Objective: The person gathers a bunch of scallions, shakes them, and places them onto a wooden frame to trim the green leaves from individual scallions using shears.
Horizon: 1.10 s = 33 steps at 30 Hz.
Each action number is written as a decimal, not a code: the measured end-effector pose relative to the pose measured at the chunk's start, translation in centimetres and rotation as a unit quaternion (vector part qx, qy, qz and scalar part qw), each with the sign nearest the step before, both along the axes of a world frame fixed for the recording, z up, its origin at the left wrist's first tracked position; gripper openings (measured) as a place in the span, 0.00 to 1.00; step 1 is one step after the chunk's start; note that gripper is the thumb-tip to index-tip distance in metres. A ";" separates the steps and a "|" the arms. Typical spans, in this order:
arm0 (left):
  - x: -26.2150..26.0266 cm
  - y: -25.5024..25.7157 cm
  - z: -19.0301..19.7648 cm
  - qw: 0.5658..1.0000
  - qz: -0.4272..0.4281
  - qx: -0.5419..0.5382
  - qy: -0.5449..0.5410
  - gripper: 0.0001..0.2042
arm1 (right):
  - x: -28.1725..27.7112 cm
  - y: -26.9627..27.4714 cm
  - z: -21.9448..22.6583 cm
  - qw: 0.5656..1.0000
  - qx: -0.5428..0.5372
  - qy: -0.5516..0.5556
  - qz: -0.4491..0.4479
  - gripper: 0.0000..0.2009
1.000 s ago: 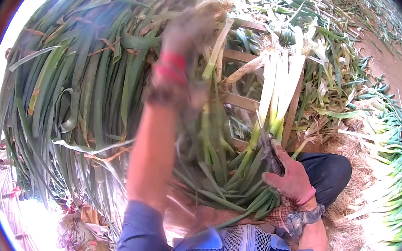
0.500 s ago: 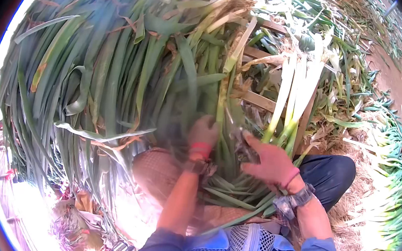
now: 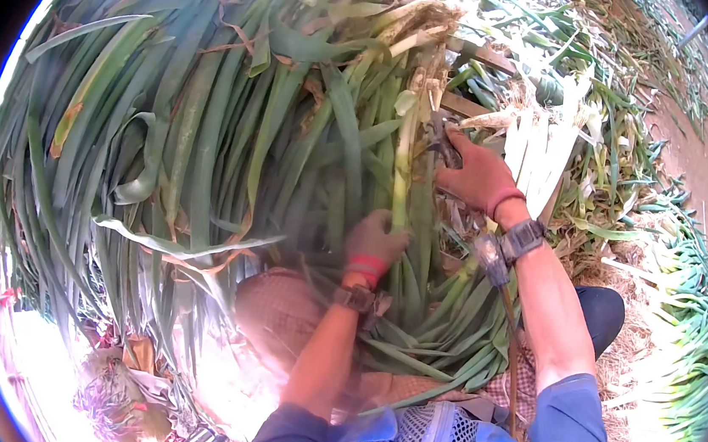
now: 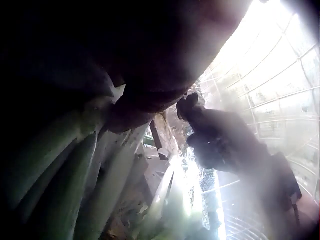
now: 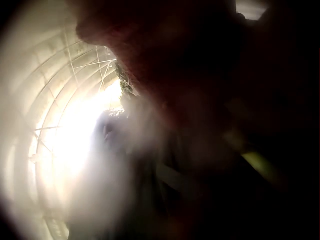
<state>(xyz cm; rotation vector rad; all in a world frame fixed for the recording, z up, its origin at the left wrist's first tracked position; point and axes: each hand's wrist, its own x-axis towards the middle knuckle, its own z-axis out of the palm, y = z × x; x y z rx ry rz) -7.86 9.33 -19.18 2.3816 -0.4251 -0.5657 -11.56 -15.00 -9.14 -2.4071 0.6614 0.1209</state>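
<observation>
In the head view my left hand (image 3: 375,244), in a reddish glove, grips a long green onion (image 3: 402,174) low on its stalk. Its dry, brownish root end points away from me. My right hand (image 3: 479,175), gloved as well, holds a small dark tool (image 3: 443,141) beside the upper part of that stalk. Haze and fingers hide much of the tool's shape. The left wrist view shows onion stalks (image 4: 110,185) below the dark near hand, with the right hand (image 4: 215,140) beyond. The right wrist view is mostly dark and blurred.
A big heap of untrimmed green onions (image 3: 185,119) lies at left. Pale peeled onions (image 3: 539,154) rest on a slatted wooden frame (image 3: 482,54) at right. Green leaves (image 3: 445,332) cover the lap. A brown hose (image 3: 512,373) hangs under the right forearm. More onions (image 3: 690,364) line the right side.
My left hand came down from the top of the heap and now grips a stalk near the lap. My right hand, with the dark tool, moved up and left beside the stalk's upper part.
</observation>
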 end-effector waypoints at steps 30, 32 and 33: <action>-2.5 0.6 3.8 0.969 -0.030 -0.147 0.196 0.17 | -3.1 1.3 2.2 0.999 0.026 0.046 0.001 0.40; -2.3 0.5 4.8 0.974 -0.034 -0.121 0.187 0.18 | -6.0 2.5 3.0 0.992 0.115 0.042 0.025 0.41; -2.2 0.5 5.0 0.979 -0.042 -0.094 0.175 0.19 | -7.8 3.2 4.1 0.988 0.139 0.059 0.032 0.42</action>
